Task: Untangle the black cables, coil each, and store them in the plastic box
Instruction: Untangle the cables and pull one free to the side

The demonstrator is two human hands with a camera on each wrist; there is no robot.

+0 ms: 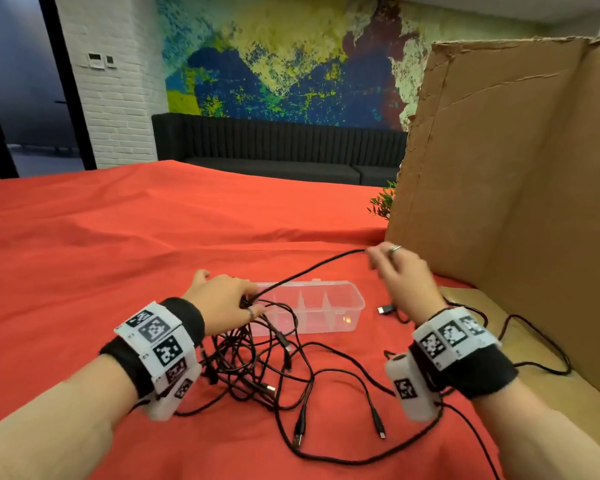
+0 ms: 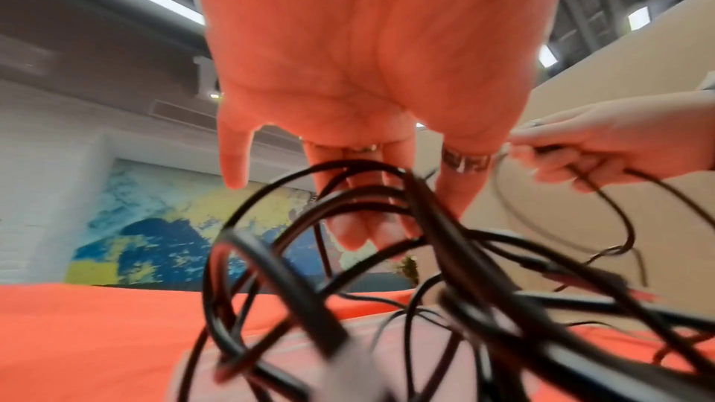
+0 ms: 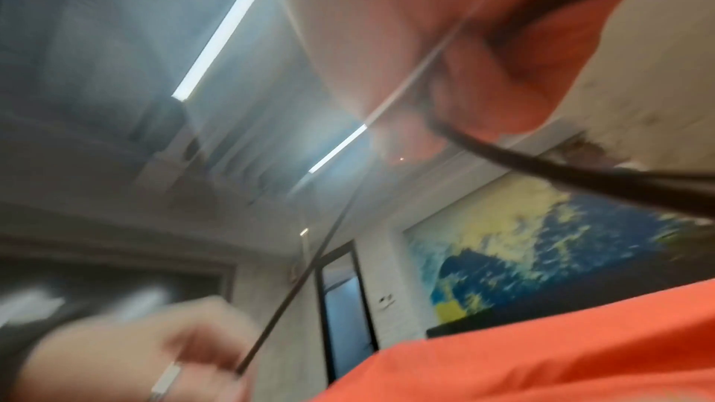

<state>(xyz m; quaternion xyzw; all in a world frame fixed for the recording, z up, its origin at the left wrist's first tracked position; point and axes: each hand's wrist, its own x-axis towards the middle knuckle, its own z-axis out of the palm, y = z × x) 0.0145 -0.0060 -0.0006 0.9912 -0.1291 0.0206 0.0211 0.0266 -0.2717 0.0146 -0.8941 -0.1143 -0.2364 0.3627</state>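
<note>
A tangle of black cables (image 1: 253,368) lies on the red cloth in front of a clear plastic box (image 1: 357,301) with dividers and nothing in it. My left hand (image 1: 222,299) is at the box's left end, fingers hooked through several cable loops (image 2: 348,194) and lifting them. My right hand (image 1: 399,275) is raised to the right and pinches one black cable (image 1: 312,268), which runs taut from the left hand's bundle. The right wrist view is blurred; it shows the fingers (image 3: 483,72) curled round that cable (image 3: 541,164).
A tall cardboard sheet (image 1: 499,168) stands right beside my right hand. More cable (image 1: 534,341) trails along its base, and a loose plug (image 1: 385,310) lies by the box's right end. Several plug ends (image 1: 298,434) lie near the front. A small plant (image 1: 383,202) shows behind the cardboard.
</note>
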